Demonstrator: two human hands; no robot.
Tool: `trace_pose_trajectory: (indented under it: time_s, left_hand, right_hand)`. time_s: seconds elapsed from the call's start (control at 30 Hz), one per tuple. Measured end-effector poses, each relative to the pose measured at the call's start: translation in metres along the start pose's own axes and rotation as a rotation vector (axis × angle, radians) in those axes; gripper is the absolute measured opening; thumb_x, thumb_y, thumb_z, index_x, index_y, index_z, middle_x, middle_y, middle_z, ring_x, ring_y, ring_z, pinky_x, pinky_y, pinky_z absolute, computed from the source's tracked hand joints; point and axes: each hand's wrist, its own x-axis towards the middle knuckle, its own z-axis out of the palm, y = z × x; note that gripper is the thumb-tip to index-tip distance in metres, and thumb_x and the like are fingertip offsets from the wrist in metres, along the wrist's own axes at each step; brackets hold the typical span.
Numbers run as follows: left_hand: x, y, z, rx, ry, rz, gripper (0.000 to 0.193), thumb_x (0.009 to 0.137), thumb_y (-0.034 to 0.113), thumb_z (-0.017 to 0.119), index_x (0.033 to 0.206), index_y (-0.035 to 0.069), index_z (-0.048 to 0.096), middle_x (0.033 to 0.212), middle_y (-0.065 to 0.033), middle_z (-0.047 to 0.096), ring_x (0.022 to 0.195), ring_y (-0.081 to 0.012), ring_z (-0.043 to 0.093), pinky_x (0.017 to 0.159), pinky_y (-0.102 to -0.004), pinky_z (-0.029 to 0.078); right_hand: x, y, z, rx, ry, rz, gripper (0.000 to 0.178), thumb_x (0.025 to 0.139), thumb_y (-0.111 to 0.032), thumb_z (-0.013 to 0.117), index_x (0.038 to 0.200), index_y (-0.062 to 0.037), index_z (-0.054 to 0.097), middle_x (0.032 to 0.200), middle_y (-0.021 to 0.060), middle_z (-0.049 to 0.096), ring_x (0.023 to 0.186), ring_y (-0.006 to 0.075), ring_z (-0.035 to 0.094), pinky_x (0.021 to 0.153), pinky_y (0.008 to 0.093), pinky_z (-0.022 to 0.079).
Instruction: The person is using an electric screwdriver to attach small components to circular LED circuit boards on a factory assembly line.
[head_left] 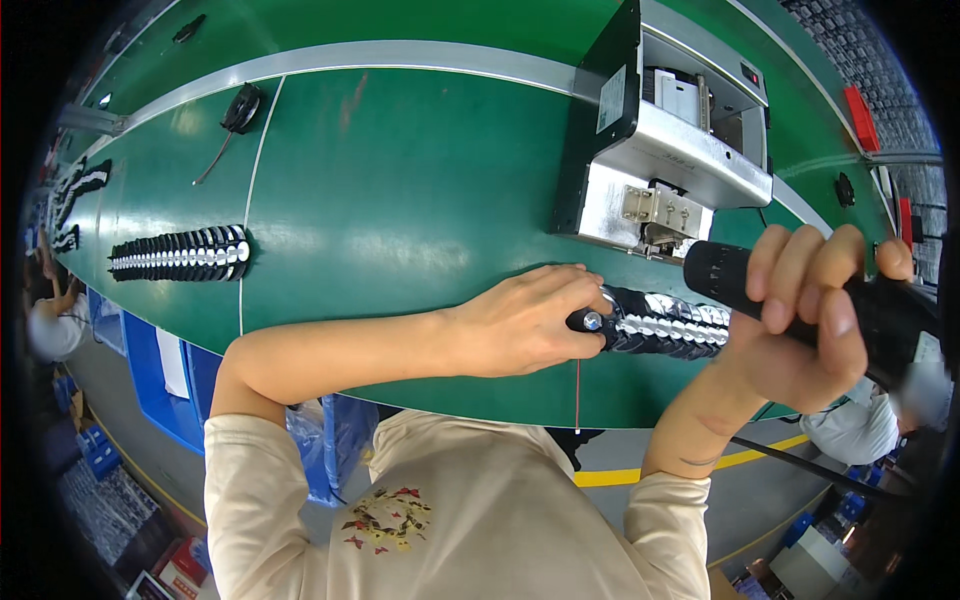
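My left hand (530, 320) lies on the green belt and grips the left end of a row of black and silver parts (665, 325), thumb by a small round silver end. My right hand (810, 315) is raised just right of that row and wraps around a black power screwdriver (745, 280), whose round nose points left over the row. A second row of the same black and silver parts (180, 253) lies on the belt far to the left, away from both hands.
A black and silver machine box (665, 130) stands on the green conveyor belt (400, 180) right behind my hands. A small black part with a lead (240, 108) lies at the back left. Blue bins (160, 370) stand on the floor. Other people sit at left and right edges.
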Motion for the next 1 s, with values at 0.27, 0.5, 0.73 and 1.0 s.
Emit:
trace_pose_trajectory:
  time_s: [0.27,0.5,0.73,1.0]
  left_hand:
    - [-0.004,0.000,-0.001,0.005,0.011,-0.019,0.012,0.076,0.012,0.071,0.087,0.010,0.067,0.103,-0.0114,0.054,0.105,-0.0335,0.058,0.094,-0.0444,0.050]
    - [-0.009,-0.003,0.004,0.043,0.009,0.004,0.021,0.070,0.013,0.066,0.091,0.012,0.067,0.110,-0.0128,0.054,0.107,-0.0346,0.055,0.096,-0.0424,0.047]
    - [-0.009,-0.002,0.001,0.062,0.007,0.017,0.021,0.069,0.013,0.066,0.089,0.011,0.068,0.109,-0.0134,0.054,0.107,-0.0340,0.055,0.096,-0.0415,0.047]
    - [-0.003,0.001,-0.003,0.027,-0.004,-0.003,0.014,0.073,0.012,0.068,0.087,0.009,0.068,0.105,-0.0128,0.055,0.107,-0.0336,0.057,0.095,-0.0438,0.049]
  right_hand:
    - [0.019,0.024,0.012,-0.119,0.101,0.120,0.037,0.079,-0.008,0.049,0.115,-0.0037,0.047,0.067,0.0028,0.041,0.046,0.0107,0.037,0.050,0.0295,0.036]
    - [-0.023,0.000,0.009,0.050,-0.117,0.092,0.040,0.079,-0.005,0.054,0.117,-0.0050,0.042,0.066,0.0028,0.044,0.045,0.0112,0.041,0.050,0.0292,0.039]
    - [-0.044,0.008,0.024,-0.008,0.074,0.131,0.040,0.079,-0.004,0.055,0.116,-0.0038,0.040,0.064,0.0043,0.044,0.043,0.0129,0.042,0.049,0.0306,0.040]
    - [-0.048,0.014,0.025,-0.095,0.059,0.158,0.035,0.077,-0.003,0.062,0.105,-0.0064,0.040,0.064,0.0038,0.045,0.043,0.0125,0.043,0.047,0.0303,0.040]
